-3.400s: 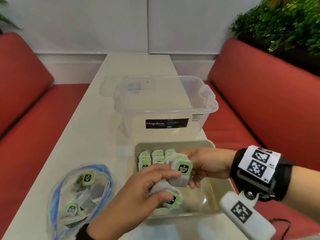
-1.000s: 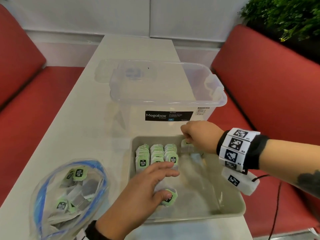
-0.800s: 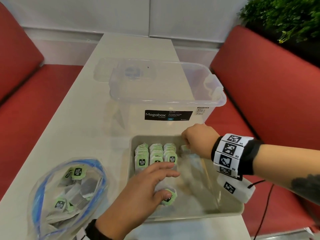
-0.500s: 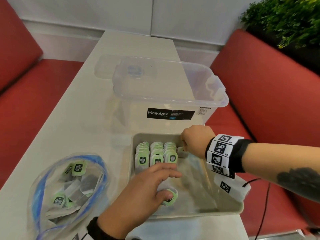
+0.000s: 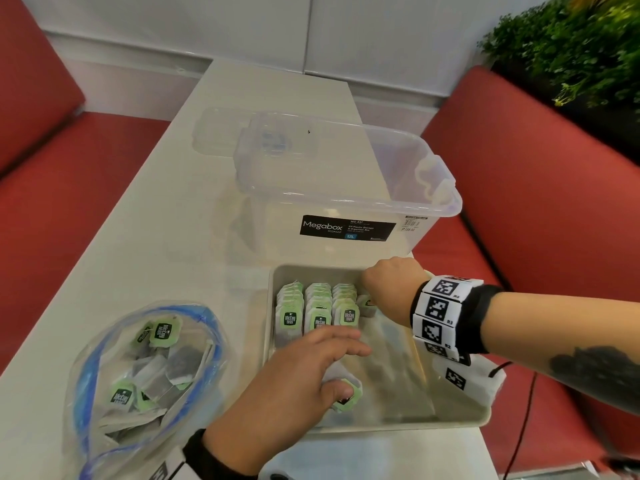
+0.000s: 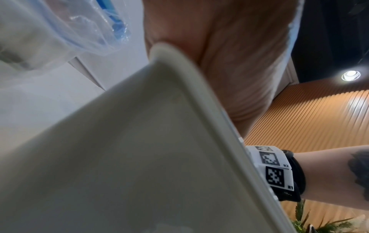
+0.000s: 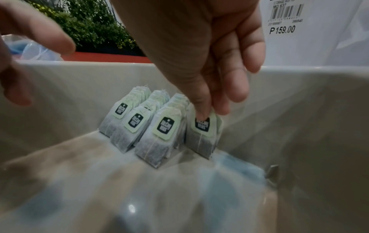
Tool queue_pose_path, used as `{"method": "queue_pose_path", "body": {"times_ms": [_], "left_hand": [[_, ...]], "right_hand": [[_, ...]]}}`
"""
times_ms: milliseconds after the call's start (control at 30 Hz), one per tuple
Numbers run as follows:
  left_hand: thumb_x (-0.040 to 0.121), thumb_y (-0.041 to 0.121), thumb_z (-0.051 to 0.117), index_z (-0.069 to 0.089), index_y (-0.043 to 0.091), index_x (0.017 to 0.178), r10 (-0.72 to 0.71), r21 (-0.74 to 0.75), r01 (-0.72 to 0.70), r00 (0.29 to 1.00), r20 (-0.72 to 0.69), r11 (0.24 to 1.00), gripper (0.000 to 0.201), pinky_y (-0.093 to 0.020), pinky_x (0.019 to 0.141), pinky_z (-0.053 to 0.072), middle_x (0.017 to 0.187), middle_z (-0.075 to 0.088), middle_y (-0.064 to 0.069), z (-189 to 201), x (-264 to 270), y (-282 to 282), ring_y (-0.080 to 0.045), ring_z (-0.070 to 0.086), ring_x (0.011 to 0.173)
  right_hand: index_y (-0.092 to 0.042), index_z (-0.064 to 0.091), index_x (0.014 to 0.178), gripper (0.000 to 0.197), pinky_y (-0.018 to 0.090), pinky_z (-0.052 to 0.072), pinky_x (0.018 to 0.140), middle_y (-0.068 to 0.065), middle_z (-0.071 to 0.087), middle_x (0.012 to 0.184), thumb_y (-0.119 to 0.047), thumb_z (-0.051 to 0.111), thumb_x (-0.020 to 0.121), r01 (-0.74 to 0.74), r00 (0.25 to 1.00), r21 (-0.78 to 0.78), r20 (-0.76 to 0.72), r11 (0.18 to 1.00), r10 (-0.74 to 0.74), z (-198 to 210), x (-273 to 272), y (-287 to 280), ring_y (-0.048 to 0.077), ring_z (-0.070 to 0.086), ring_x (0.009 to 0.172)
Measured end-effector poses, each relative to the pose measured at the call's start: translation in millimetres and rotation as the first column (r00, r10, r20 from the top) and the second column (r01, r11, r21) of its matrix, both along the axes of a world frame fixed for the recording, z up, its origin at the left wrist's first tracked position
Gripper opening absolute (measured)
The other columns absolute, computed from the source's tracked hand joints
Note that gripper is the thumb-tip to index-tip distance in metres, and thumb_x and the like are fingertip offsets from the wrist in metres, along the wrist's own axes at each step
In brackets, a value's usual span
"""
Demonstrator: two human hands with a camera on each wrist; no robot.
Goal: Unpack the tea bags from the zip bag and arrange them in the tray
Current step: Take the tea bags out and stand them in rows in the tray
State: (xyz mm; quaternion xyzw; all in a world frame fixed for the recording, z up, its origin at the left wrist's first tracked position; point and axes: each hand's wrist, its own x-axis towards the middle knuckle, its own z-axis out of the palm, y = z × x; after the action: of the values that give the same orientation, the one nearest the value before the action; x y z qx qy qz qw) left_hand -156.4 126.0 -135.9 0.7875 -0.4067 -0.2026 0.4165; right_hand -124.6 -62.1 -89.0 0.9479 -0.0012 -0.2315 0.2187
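Note:
A grey tray [image 5: 398, 425] lies near the table's front edge. Three rows of green-tagged tea bags [image 5: 317, 306] stand upright at its far left. My right hand [image 5: 372, 296] is at the far wall and pinches one tea bag [image 7: 202, 126] by its top, upright just right of the third row [image 7: 159, 130]. My left hand [image 5: 346, 368] hovers low over the tray's near left, its thumb pressing a few tea bags [image 5: 346, 398] against its fingers. The clear zip bag [image 5: 145, 368] with a blue seal lies open left of the tray, with several tea bags inside.
A clear Megabox storage box [image 5: 346, 188] stands right behind the tray, its lid [image 5: 221, 133] flat beyond it. Red bench seats [image 5: 536, 202] flank the narrow white table [image 5: 138, 237]. A plant [image 5: 571, 46] is at the far right.
My right hand took one tea bag from the left hand, carried it to the tray's far wall and lowered it beside the third row. The left hand stayed over the tray.

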Motion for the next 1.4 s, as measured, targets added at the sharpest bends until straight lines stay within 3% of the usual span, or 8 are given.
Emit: {"method": "queue_pose_path", "body": {"times_ms": [533,800,1000,1100,1200,1267,1333,1400], "left_hand": [[0.083,0.021,0.067,0.054,0.049,0.116,0.007,-0.006,-0.007,1.0,-0.01,1.0,0.046,-0.001,0.1,0.021,0.129,0.039,0.039,2,0,2,0.019,0.031,0.121],[0.081,0.019,0.069,0.054,0.05,0.112,0.029,-0.026,-0.03,0.999,-0.03,0.999,0.046,-0.012,0.105,0.028,0.128,0.041,0.038,2,1,1,0.017,0.035,0.121],[0.08,0.018,0.07,0.052,0.054,0.109,0.039,-0.042,-0.04,0.999,-0.025,0.998,0.049,-0.008,0.103,0.027,0.126,0.042,0.038,0,2,-1,0.017,0.035,0.121],[0.078,0.016,0.072,0.055,0.049,0.109,0.128,-0.114,-0.13,0.991,-0.027,0.985,0.049,0.0,0.093,0.027,0.119,0.048,0.036,3,2,-1,0.019,0.039,0.115],[0.075,0.01,0.074,0.06,0.045,0.102,0.341,-0.252,-0.381,0.921,-0.188,0.89,0.046,-0.003,0.085,0.037,0.107,0.059,0.029,5,6,1,0.016,0.052,0.1],[0.075,0.008,0.073,0.063,0.038,0.101,0.39,-0.295,-0.487,0.859,-0.331,0.822,0.041,-0.014,0.084,0.048,0.106,0.065,0.018,8,9,2,0.007,0.06,0.095],[0.076,0.006,0.072,0.064,0.032,0.099,0.414,-0.343,-0.545,0.824,-0.387,0.765,0.035,-0.014,0.072,0.05,0.098,0.068,0.014,11,12,3,0.003,0.064,0.085],[0.078,0.007,0.07,0.064,0.028,0.097,0.419,-0.37,-0.586,0.794,-0.44,0.721,0.029,-0.013,0.063,0.049,0.088,0.066,0.022,14,13,2,0.003,0.063,0.08]], "right_hand": [[-0.011,0.064,0.095,0.016,0.03,0.039,0.062,0.004,0.067,0.098,-0.011,0.049,0.091,-0.038,0.999,-0.144,0.021,0.989,0.041,-4,6,2,0.024,0.064,0.089],[-0.011,0.065,0.096,0.019,0.03,0.04,0.063,0.003,0.067,0.1,-0.013,0.046,0.092,0.031,0.999,-0.146,0.027,0.989,-0.027,-5,6,-3,0.023,0.063,0.091],[-0.013,0.065,0.097,0.018,0.03,0.04,0.061,0.002,0.066,0.097,-0.023,0.05,0.093,0.077,0.997,-0.125,0.034,0.989,-0.073,-5,7,-6,0.023,0.061,0.083],[-0.014,0.064,0.095,0.018,0.029,0.039,0.061,0.0,0.057,0.081,-0.028,0.053,0.091,0.093,0.995,-0.1,0.044,0.991,-0.089,3,4,-6,0.021,0.051,0.072],[-0.016,0.06,0.082,0.027,0.026,0.039,0.059,-0.002,0.051,0.069,-0.042,0.055,0.088,0.092,0.992,0.06,0.08,0.994,-0.097,17,-2,-7,0.021,0.051,0.069],[-0.018,0.06,0.075,0.034,0.024,0.04,0.057,-0.002,0.06,0.07,-0.049,0.053,0.089,0.091,0.988,0.321,0.09,0.943,-0.126,28,-9,-5,0.016,0.055,0.067],[-0.018,0.063,0.078,0.038,0.024,0.046,0.058,-0.002,0.069,0.074,-0.051,0.05,0.091,0.136,0.98,0.641,0.023,0.755,-0.196,39,-20,3,0.004,0.058,0.056],[-0.014,0.063,0.083,0.038,0.025,0.051,0.062,-0.001,0.071,0.078,-0.051,0.054,0.088,0.192,0.965,0.82,-0.059,0.539,-0.254,45,-31,14,0.006,0.06,0.054]]}}
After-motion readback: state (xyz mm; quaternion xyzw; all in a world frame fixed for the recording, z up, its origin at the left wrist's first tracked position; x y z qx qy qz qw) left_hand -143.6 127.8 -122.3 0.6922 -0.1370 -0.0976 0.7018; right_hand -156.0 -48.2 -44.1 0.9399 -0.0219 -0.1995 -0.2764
